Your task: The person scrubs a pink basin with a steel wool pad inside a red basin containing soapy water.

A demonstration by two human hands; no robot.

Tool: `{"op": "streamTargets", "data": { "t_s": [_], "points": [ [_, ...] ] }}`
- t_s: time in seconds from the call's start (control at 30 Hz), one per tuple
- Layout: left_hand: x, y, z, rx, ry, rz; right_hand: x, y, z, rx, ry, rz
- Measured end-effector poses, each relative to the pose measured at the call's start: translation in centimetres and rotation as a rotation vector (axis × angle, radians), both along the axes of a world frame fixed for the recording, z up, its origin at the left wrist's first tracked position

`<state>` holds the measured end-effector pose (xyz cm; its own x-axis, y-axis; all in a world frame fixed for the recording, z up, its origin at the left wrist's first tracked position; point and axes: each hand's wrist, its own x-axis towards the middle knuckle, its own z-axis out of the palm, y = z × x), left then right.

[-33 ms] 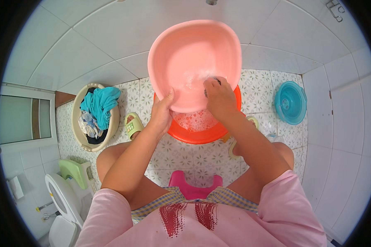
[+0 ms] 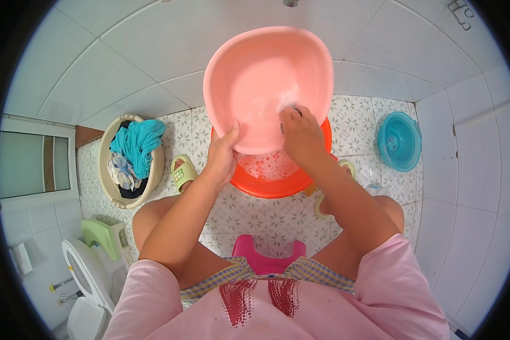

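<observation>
My left hand [image 2: 224, 152] grips the near left rim of a pink basin [image 2: 260, 62], thumb inside and fingers underneath. The basin is tilted, its inside facing me, above a red-orange basin [image 2: 260, 188] with foamy water. My right hand [image 2: 299, 131] is closed and pressed against the pink basin's inner wall at the lower right. In its fingers is a dark scrubber [image 2: 282, 128], of which only small edges show. Wet suds [image 2: 289, 96] lie on the pink plastic near that hand.
On the left stands a cream basin [image 2: 103, 170] of clothes, with a teal garment on top. A blue basin [image 2: 399, 161] sits at the right. Below me is a pink stool [image 2: 260, 263]. A toilet [image 2: 90, 277] and a green stool [image 2: 105, 235] are at the lower left.
My right hand has shifted very slightly over the basin's inner wall, and the suds beside it look different. My left hand keeps its grip on the rim.
</observation>
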<state>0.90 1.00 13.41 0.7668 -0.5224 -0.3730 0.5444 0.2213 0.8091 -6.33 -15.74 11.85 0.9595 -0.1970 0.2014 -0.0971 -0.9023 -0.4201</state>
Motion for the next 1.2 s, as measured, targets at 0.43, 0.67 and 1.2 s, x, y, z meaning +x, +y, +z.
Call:
{"op": "streamTargets", "data": {
  "t_s": [0.43,0.67,1.2],
  "points": [
    [0.2,-0.4,-0.4,-0.001,-0.044,0.035,0.3,-0.5,-0.6,-0.188,-0.118,-0.052],
    [0.4,0.0,-1.2,-0.030,0.017,0.022,0.0,2.9,-0.3,0.591,-0.040,0.233],
    [0.3,-0.4,0.3,0.104,-0.030,0.168,-0.2,2.2,0.6,0.245,0.029,0.276]
  ]
}}
